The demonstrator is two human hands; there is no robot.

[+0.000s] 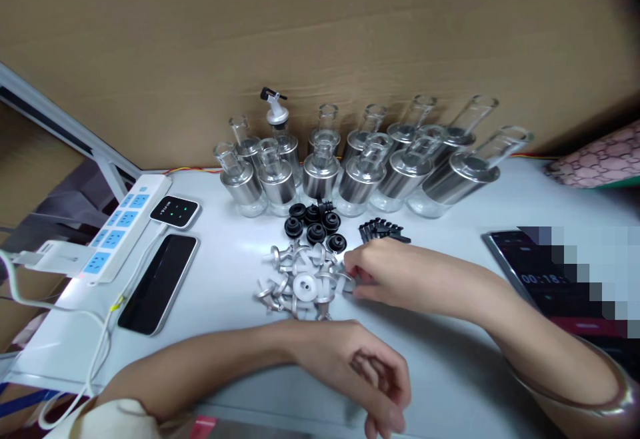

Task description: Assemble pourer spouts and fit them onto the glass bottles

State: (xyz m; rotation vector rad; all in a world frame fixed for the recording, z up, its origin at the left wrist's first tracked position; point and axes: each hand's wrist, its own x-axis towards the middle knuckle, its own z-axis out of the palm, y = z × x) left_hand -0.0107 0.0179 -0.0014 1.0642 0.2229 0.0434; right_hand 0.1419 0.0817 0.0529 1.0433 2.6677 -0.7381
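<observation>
My right hand (377,269) reaches to the right edge of a pile of silver and white pourer spouts (305,286). Its thumb and fingertips close around one spout (345,284) there. Nearer the table's front edge, my left hand (357,376) hangs with its fingers curled inward; whatever lies inside them, if anything, is hidden. Black ribbed rubber stoppers (316,233) are heaped just behind the spouts. Small black levers (381,229) lie in a row behind my right hand. Glass bottles with metal sleeves (320,176) stand upright at the back, one fitted with a pourer (277,111).
On the left are a power strip (120,226) with a plugged-in white charger (63,257), a small white-and-black device (175,212) and a phone (159,284), with cables around them. A phone showing a timer (530,279) lies right. A cardboard wall (320,32) rises behind the bottles.
</observation>
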